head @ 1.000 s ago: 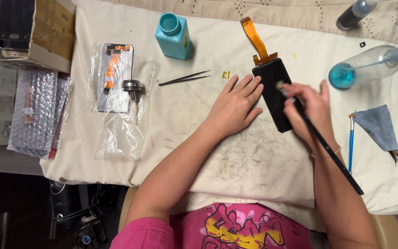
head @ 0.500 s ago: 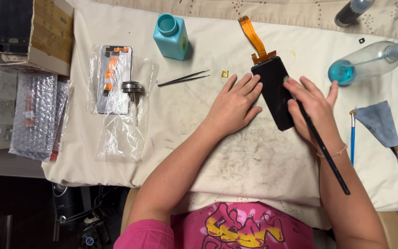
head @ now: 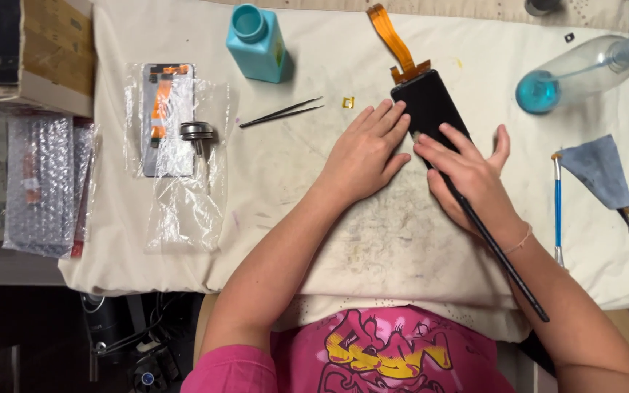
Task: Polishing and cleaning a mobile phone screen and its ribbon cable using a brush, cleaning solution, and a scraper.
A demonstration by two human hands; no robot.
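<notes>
My left hand [head: 364,149] lies flat and open, fingertips against the black screen [head: 428,109] on the counter [head: 373,240]. My right hand [head: 469,175] presses that screen too, gripping a thin black brush [head: 500,251]. Tweezers [head: 279,113] sit just left of my left hand.

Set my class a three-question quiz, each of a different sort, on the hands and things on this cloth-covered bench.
1. True or false: the left hand rests flat beside the black screen panel.
2. What does the right hand hold? A) tweezers B) a thin black brush C) a bottle
3. Fill in: the ribbon cable on the panel is ______ in colour.

Key: 1 true. 2 B, the thin black brush; the black tweezers lie untouched near the teal bottle. 3 orange.
</notes>
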